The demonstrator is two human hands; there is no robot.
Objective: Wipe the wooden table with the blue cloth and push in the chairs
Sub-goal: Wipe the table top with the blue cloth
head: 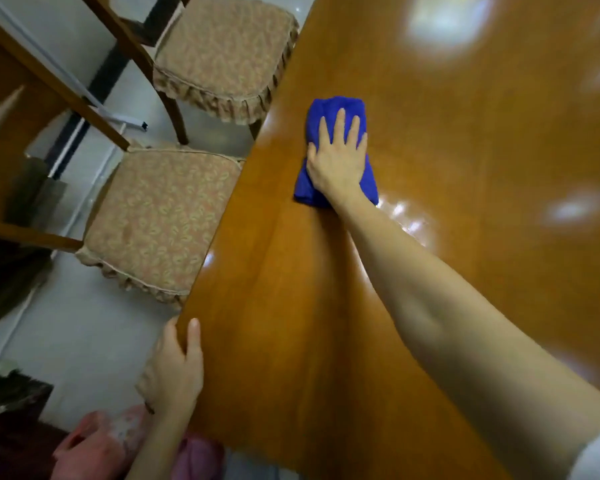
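A folded blue cloth [329, 114] lies on the glossy wooden table [465, 168], near its left edge. My right hand [338, 157] presses flat on the cloth with straight, spread fingers. My left hand [175, 365] rests on the table's left edge, thumb on top; its fingers are hidden under the edge. Two wooden chairs with beige patterned cushions stand along the table's left side: a near chair [160, 220] and a far chair [222, 53]. Both seats sit mostly outside the table edge.
Pale tiled floor [84, 334] lies left of the table. Dark furniture [11, 393] stands at the lower left. A white rod [118, 116] lies on the floor behind the chairs. Pink clothing [194, 459] shows at the bottom.
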